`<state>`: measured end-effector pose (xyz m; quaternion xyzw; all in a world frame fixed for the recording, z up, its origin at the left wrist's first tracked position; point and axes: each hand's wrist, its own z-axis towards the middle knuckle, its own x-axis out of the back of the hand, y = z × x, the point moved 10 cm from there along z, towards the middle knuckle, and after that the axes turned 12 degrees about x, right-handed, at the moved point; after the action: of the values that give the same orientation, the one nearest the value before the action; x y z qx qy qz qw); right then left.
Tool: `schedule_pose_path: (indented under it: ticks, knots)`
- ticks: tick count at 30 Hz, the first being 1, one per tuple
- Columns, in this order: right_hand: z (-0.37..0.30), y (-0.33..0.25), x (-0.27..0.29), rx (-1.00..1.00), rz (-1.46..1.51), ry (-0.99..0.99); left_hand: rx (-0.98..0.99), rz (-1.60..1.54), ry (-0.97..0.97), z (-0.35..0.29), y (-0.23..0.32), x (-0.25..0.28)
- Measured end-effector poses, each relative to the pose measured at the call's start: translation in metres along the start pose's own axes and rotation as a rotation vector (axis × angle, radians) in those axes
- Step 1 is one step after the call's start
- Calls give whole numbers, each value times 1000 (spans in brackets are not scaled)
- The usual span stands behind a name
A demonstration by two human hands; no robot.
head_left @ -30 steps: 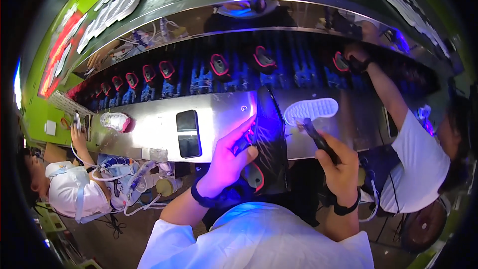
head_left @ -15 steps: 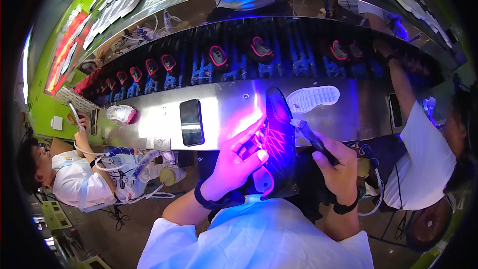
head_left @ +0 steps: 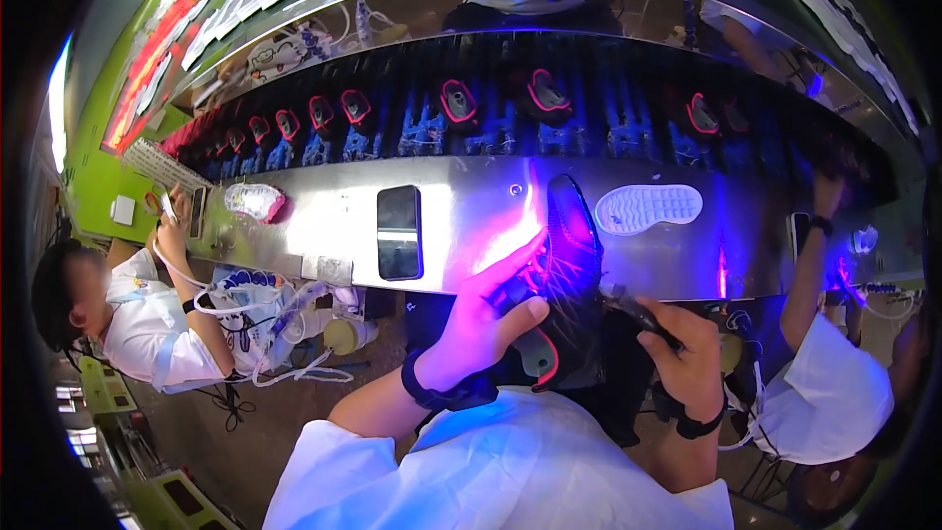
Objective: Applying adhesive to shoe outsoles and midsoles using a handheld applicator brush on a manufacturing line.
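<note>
A black shoe [head_left: 571, 299] with a red-edged heel collar stands toe-away in front of my body, lit violet at the toe. My left hand [head_left: 491, 319] grips it around its left side, thumb over the laces area. On the shoe's right, my right hand [head_left: 684, 345] is closed round the dark handle of a brush [head_left: 648, 319]. The brush's pale head points at the shoe's side; whether it touches cannot be told. Just beyond, a white outsole [head_left: 650, 208] lies on the metal table with its ribbed pattern showing.
A phone [head_left: 399, 233] and a white-and-pink shoe [head_left: 255, 201] lie left on the table [head_left: 334, 196]. Behind runs a dark conveyor [head_left: 392, 128] carrying several red-edged shoes. One person [head_left: 152, 334] sits at left, another [head_left: 824, 383] at right, an arm reaching toward the conveyor.
My right hand has drawn the brush nearer to me along the shoe's side. The bright violet pattern on the shoe has dimmed. The view has shifted slightly, and the person at right has leaned lower.
</note>
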<state>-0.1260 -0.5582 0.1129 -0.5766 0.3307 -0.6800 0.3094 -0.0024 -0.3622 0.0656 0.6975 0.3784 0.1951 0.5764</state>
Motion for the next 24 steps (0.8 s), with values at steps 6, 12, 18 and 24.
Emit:
schedule_pose_path:
  ticks: [6,12,18,24]
  knots:
    - [39,-6,-2,-71,-10,81,110,-148,27,0,-13,8]
    - [39,1,-22,-133,156,112,11,-78,58,2,-3,19]
    - [25,42,-45,-211,317,69,-105,157,174,23,10,62]
    - [-31,100,-14,-459,412,223,-93,546,580,124,40,214]
